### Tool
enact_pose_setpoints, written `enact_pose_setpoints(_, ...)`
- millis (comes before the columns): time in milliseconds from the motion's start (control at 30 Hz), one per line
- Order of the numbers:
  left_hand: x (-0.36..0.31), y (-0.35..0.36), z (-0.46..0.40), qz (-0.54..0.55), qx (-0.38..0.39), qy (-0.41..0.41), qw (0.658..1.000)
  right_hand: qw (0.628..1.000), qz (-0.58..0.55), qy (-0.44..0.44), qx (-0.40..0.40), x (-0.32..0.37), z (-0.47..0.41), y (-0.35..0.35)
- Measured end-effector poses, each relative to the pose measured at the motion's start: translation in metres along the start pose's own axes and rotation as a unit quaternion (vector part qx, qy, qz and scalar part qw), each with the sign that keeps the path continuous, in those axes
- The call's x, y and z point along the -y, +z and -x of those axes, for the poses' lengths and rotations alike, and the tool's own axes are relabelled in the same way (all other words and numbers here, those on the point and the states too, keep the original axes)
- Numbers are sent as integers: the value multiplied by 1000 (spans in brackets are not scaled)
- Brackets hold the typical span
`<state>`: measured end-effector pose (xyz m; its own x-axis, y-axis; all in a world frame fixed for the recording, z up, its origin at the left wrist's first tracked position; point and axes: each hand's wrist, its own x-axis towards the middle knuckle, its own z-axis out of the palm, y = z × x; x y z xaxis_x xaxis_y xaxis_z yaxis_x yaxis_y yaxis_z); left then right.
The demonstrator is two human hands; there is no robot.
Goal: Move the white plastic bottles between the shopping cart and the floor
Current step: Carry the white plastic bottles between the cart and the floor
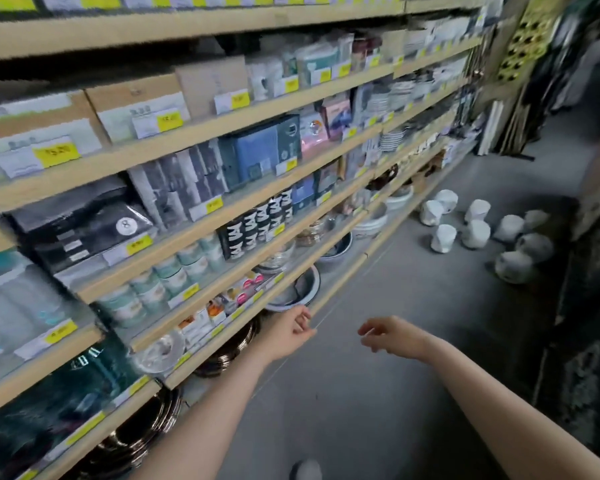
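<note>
The shelves [194, 209] run along the left, timber-edged and packed with boxed goods. The grey floor [378, 358] looks smooth and bare near the person. The white plastic bottles [476, 233], about 9, cluster on it far ahead and to the right, some upright, some tipped; no cart shows. The right hand [394, 336] is nearer them than the left hand [291, 332]. Both hands hang empty, fingers loosely curled.

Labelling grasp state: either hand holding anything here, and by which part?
Nothing held. Left hand and right hand are empty, loosely curled above the grey floor.
</note>
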<state>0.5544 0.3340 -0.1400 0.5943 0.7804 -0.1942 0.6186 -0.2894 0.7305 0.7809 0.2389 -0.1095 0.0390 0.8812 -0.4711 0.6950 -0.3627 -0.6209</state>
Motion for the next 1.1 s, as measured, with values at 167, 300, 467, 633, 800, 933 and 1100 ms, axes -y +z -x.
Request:
enact_pose_setpoints(167, -16, 14, -117, -39, 31, 24, 998, 999, -29, 23, -36, -52, -67, -63)
enact_pose_setpoints(300, -39, 23, -213, -78, 75, 46, 993, 996, -52, 66, -41, -91, -119, -122)
enact_pose_setpoints(467, -78, 42, -325, -99, 120, 68, 985, 990, -77, 97, -70, -142, -168, -197)
enact_pose_setpoints(633, -122, 74, -425, -111, 153, 85, 978, 987, -81, 118, -78, -207, -209, -272)
enact_pose_setpoints(800, -179, 130, -531, -86, 139, 86, 983, 987, -76, 117, -76, -291, -252, -364)
enact_pose_setpoints(933, -241, 175, -606, -70, 124, 72, 987, 988, -72, 120, -61, -353, -279, -450)
enact_pose_setpoints(1100, -296, 215, -692, -36, 97, 44, 994, 988, -65, 128, -65, -419, -320, -542)
